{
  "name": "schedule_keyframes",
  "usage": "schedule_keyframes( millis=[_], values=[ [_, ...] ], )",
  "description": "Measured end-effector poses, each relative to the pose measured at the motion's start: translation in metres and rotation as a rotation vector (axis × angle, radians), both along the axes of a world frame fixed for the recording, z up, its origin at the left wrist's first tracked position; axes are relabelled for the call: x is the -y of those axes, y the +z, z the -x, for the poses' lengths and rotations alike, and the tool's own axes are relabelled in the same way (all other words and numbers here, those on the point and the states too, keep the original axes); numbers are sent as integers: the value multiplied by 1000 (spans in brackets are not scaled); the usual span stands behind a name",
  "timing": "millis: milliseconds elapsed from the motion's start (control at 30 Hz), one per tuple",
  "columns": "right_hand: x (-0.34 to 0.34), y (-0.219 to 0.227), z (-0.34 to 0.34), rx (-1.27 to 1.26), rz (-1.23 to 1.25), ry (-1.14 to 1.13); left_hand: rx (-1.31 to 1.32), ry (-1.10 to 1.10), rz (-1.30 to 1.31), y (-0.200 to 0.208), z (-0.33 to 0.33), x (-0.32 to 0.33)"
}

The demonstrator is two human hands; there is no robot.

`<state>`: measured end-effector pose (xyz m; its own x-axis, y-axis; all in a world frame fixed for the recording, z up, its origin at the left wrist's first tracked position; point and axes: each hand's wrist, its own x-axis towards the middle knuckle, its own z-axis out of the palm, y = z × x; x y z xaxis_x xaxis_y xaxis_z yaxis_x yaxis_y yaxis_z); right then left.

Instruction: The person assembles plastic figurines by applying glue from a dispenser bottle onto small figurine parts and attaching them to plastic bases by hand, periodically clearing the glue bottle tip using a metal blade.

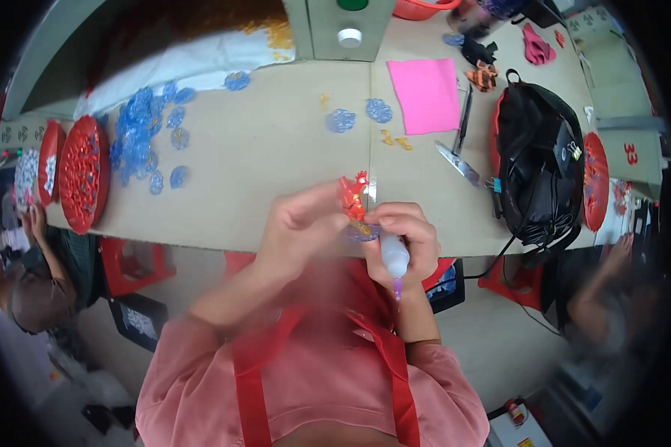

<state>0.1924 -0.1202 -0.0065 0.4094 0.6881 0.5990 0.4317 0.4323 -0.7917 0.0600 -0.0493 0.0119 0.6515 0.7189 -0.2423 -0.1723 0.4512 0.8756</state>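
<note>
Red figure (354,195) is mid-frame, against a bluish disc (363,232); right hand (417,237) grips disc and bottle (394,257); whether left hand (294,231) grips, I can't tell. Seemingly joining; next calls for steadiness.

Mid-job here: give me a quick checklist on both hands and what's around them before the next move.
1. Right hand gripping the white plastic squeeze bottle: ok.
2. Slim purple nozzle aimed at the translucent bluish disc: not ok, it points away.
3. Small glossy red figurine up close to the disc: ok.
4. Left hand firmly gripping the figurine: cannot tell, fingers blurred.
5. Silver-bladed metal tool away from both hands: ok, on the pale tabletop.
</note>
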Motion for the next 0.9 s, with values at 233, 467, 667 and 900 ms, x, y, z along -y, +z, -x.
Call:
schedule_keyframes(
  millis=[233,467,667,900],
  values=[
    [-9,-6,8,161,26,64,46,45,13,-5,12,-7],
    [-9,-10,11,129,38,68,35,43,1,-7,14,-8],
    [-16,-14,13,36,-50,6,27,66,-17,-7,12,-10],
    [-6,-15,12,-65,38,54,49,15,105,-10,9,-8]
  ],
)
